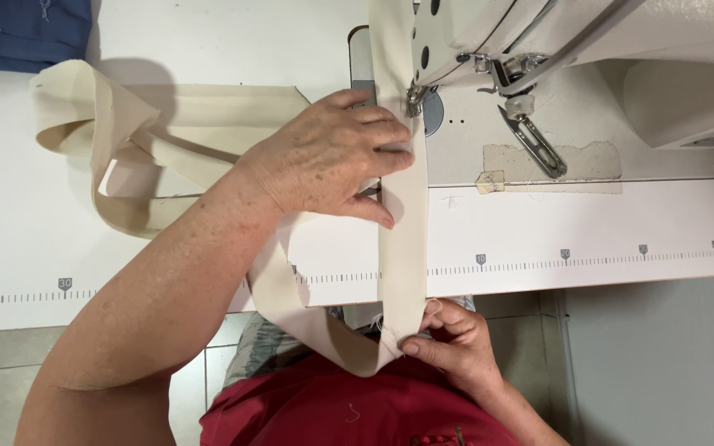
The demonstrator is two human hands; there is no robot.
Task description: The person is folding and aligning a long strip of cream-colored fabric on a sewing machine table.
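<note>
Cream strap [402, 248], long and flat, running from under the presser foot [414, 101] of the sewing machine [588, 49] straight down across the white table [588, 227] and over its front edge, then folding back up to the left and ending in loose loops [92, 140] near a blue cloth [22, 29] at the far corner. Left hand [332, 157] laid flat on the strap just beside the foot, fingers [390, 136] spread and pressing down rather than closed around anything, fingertips very near the needle area. Right hand [456, 339] below the table edge, thumb and fingers pinched shut on the strap's fold, keeping that stretch taut. Biggest hazard, judged from here: fingertips sliding in under the needle if the machine runs while the palm pushes forward. Second: uneven pull between the two hands, dragging the strap sideways and sending the seam off its edge. Third: too hard a tug from below, stretching or puckering the fabric, or bending the needle. Also possible: the loose loops on the left snagging or twisting as the strap feeds, putting a turn into the band. Loose thread on the red garment [340, 413] near the lower hand, a minor tangle risk. Whether the foot is fully lowered, not clear from this angle.
</note>
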